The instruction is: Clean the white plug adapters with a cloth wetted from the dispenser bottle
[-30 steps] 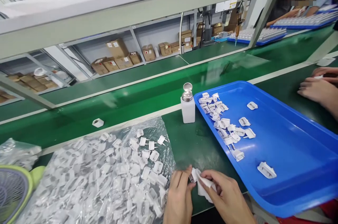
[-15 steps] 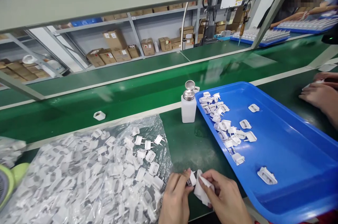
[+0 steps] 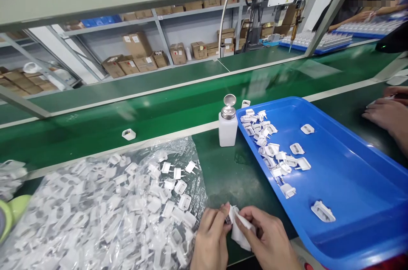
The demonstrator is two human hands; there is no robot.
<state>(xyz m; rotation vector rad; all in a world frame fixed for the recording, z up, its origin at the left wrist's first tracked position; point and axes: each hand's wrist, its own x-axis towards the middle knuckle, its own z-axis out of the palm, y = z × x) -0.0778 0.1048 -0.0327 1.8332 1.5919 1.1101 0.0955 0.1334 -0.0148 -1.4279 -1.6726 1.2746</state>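
Observation:
Near the bottom middle, my left hand pinches a small white plug housing, mostly covered by the fingers. My right hand grips a folded white cloth and presses it against the housing. To the left, a clear plastic bag lies spread under a heap of white plug housings, some with pins showing. On the right, a blue tray holds several similar housings along its left side. Behind my hands stands a white dispenser bottle with its metal lid raised.
Beyond the bench's pale edge runs a green belt, bearing a plug housing and another. A co-worker's hands are at the right edge. A green-rimmed round object sits at left. Boxes fill shelves behind.
My right hand has brought the cloth left onto the plug housing, covering more of it. On the belt, both loose housings have shifted right.

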